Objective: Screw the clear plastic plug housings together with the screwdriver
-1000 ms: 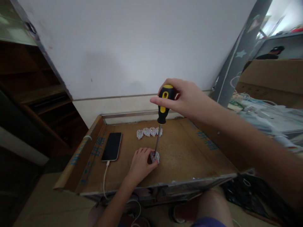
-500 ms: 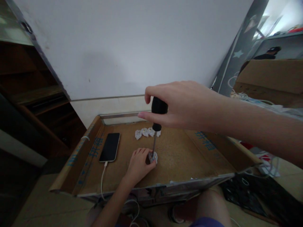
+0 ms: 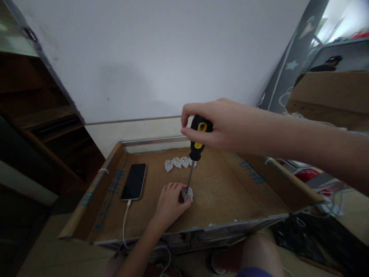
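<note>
A small clear plastic piece [image 3: 188, 195] lies on the cardboard, gripped between the thumb and fingers of my left hand [image 3: 171, 200]. My right hand [image 3: 215, 123] is closed round the black and yellow handle of a screwdriver [image 3: 197, 148]. The shaft slants down, and its tip meets the clear piece beside my left fingertips. Behind it, several similar clear pieces [image 3: 177, 162] sit in a row, the rightmost partly covered by the screwdriver.
A black phone [image 3: 134, 181] with a white cable [image 3: 124, 223] lies on the left of the cardboard tray [image 3: 225, 184], whose side walls stand up. A white panel [image 3: 161, 61] rises behind. A person [image 3: 327, 65] is at the far right, behind a cardboard box [image 3: 331, 92].
My right hand has shifted slightly right, and the screwdriver handle has turned so its yellow parts show. My left hand still holds the clear piece.
</note>
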The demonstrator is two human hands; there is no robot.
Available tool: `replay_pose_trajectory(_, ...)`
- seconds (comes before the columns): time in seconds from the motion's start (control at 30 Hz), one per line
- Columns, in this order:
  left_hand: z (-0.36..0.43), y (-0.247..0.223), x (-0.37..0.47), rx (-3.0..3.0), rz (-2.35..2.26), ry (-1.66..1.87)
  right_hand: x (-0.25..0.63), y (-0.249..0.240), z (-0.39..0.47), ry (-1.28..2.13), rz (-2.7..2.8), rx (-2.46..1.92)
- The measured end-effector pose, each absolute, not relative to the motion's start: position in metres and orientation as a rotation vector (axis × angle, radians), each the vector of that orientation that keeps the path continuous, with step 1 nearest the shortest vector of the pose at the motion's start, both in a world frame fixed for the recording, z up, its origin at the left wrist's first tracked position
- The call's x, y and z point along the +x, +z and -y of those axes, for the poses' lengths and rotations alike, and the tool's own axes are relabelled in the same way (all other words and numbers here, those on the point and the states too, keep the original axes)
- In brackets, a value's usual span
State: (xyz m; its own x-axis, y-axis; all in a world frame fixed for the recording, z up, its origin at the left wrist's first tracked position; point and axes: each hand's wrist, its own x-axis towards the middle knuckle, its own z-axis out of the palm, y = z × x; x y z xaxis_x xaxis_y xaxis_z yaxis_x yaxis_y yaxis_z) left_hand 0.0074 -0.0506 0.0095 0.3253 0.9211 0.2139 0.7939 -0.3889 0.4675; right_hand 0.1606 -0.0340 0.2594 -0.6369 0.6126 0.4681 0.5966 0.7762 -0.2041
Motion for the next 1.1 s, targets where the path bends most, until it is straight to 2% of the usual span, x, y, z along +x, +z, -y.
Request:
replay_pose_trajectory(0.13, 0.051, 0.014, 0.009, 2.341, -1.553, 0.603, 0.159, 0.258, 0.035, 0.220, 2.498, -0.863)
replay_pose_trajectory(0.23, 0.041, 0.018, -0.007, 2.394, -1.601, 0.670, 0.157, 0.255, 0.033, 0.151, 2.449, -0.835)
replay_pose_trajectory(0.33, 0.021, 0.021, -0.043, 2.206, -2.064, 0.855, 0.157, 0.250, 0.029, 0.117, 2.383, -0.750)
replay_pose_trajectory(0.47, -0.006, 0.016, -0.092, 1.955, -2.495, 0.569, 0.158, 0.246, 0.031, 0.171, 2.381, -0.691)
replay_pose_trajectory(0.6, -0.015, 0.011, -0.106, 1.901, -2.473, 0.395, 0.157, 0.245, 0.034, 0.155, 2.389, -0.671)
replay_pose_trajectory(0.87, -0.010, 0.016, -0.096, 1.861, -2.495, 0.489, 0.158, 0.244, 0.030, 0.174, 2.358, -0.680)
replay_pose_trajectory(0.97, -0.003, 0.020, -0.082, 2.013, -2.442, 0.765, 0.160, 0.248, 0.031, 0.289, 2.388, -0.639)
replay_pose_trajectory(1.03, 0.005, 0.023, -0.064, 2.195, -2.151, 1.115, 0.161, 0.250, 0.031, 0.439, 2.391, -0.591)
replay_pose_trajectory(1.1, 0.016, 0.024, -0.040, 2.344, -1.767, 1.255, 0.162, 0.247, 0.030, 0.675, 2.320, -0.567)
